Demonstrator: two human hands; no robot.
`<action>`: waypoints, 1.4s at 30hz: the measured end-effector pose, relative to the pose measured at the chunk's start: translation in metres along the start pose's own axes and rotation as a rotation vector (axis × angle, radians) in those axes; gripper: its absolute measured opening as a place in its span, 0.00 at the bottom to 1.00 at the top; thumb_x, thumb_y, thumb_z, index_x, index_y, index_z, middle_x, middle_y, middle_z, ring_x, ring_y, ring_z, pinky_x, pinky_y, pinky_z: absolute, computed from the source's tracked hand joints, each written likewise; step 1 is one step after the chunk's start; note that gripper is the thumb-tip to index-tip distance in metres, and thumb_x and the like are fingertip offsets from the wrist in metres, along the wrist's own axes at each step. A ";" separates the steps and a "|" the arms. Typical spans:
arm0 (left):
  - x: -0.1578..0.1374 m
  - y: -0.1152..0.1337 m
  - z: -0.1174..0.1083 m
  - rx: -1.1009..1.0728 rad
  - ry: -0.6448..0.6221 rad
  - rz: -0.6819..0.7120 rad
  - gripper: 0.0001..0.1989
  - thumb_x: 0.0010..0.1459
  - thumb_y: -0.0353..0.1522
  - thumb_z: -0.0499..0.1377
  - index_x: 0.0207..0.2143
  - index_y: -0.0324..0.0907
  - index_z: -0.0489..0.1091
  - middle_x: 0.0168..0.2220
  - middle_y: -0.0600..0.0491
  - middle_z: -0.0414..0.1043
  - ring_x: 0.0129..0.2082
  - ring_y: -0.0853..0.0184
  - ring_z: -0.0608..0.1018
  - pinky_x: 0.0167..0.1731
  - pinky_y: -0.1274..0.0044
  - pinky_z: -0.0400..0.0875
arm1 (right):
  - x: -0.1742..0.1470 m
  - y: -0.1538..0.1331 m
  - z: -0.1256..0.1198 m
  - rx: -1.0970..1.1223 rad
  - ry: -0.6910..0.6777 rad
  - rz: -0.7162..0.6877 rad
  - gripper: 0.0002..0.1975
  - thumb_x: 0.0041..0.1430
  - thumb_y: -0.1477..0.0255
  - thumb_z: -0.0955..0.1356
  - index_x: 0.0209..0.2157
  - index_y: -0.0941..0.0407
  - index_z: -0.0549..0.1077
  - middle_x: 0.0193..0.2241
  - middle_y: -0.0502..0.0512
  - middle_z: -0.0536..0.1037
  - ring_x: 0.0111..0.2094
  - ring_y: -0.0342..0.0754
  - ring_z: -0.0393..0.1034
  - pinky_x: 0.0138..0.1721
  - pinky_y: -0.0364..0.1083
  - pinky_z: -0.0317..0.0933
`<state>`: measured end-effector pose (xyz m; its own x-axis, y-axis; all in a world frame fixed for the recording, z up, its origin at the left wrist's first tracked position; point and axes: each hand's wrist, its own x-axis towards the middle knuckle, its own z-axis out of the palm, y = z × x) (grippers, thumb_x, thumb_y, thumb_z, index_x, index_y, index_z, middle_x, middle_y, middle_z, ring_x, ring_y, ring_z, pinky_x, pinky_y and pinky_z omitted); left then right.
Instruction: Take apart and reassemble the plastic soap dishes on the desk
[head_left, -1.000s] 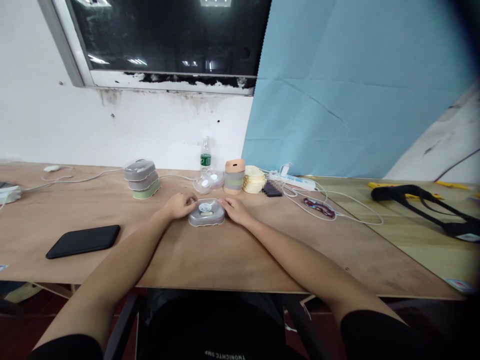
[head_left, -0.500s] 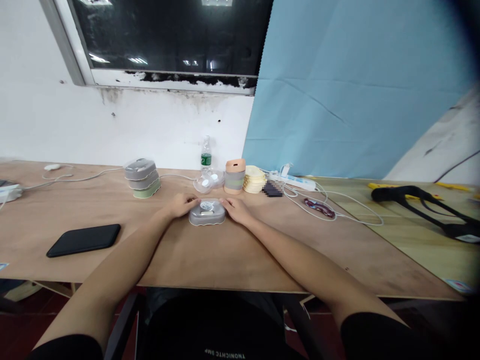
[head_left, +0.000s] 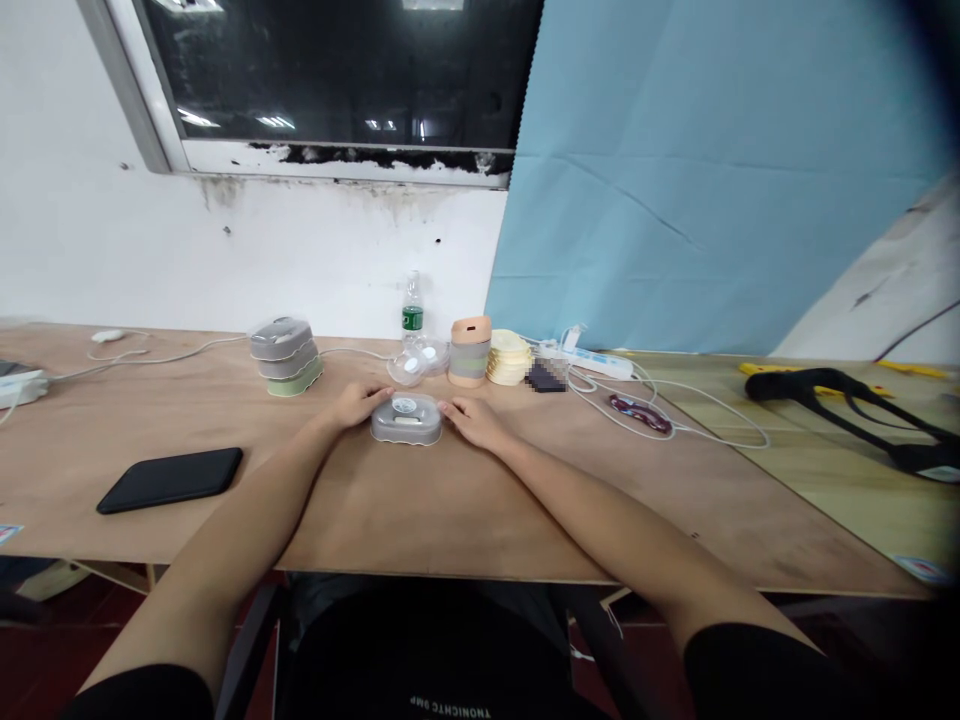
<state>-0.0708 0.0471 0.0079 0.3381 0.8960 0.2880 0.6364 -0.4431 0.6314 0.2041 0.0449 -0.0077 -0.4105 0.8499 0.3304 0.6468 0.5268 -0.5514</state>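
A small grey container with a clear, domed lid and a round white label lies flat on the table in front of me. My left hand is at its far left corner, closed, the fingertips against the edge. On the other side, my right hand has its bent fingers touching the far right corner, so the container sits between both hands. The undersides of my fingers are hidden.
Behind stand a plastic bottle, clear lids, a tan-and-grey stack and pale yellow stacked pieces. Left are stacked grey and green containers and a black phone. A white power strip with cables lies right.
The container has shifted slightly left and away from me, and turned a little. My left hand has moved slightly left with it; my right hand has barely moved.
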 end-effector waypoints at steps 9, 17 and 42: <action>-0.008 -0.049 -0.043 0.247 0.367 -0.218 0.19 0.56 0.36 0.50 0.46 0.40 0.72 0.47 0.48 0.74 0.46 0.60 0.75 0.48 0.72 0.68 | 0.001 0.007 -0.005 -0.081 0.087 -0.009 0.19 0.60 0.58 0.63 0.23 0.57 0.68 0.22 0.50 0.72 0.25 0.43 0.63 0.26 0.42 0.48; -0.010 -0.035 -0.036 0.473 0.345 -0.003 0.18 0.58 0.35 0.48 0.43 0.41 0.74 0.45 0.49 0.76 0.47 0.60 0.75 0.49 0.72 0.67 | 0.007 0.034 -0.022 -0.124 0.321 0.027 0.14 0.59 0.62 0.63 0.26 0.55 0.72 0.24 0.51 0.75 0.26 0.45 0.66 0.27 0.42 0.50; -0.016 -0.036 -0.029 0.736 0.387 -0.336 0.22 0.57 0.39 0.53 0.54 0.43 0.66 0.57 0.44 0.66 0.56 0.52 0.66 0.56 0.58 0.54 | 0.038 0.112 -0.051 -0.682 0.711 0.139 0.19 0.63 0.65 0.59 0.52 0.55 0.67 0.61 0.65 0.57 0.60 0.64 0.48 0.55 0.63 0.45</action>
<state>-0.1192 0.0493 0.0014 -0.1192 0.8702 0.4781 0.9881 0.0567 0.1431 0.2934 0.1369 -0.0181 0.0332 0.5966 0.8019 0.9826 0.1270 -0.1352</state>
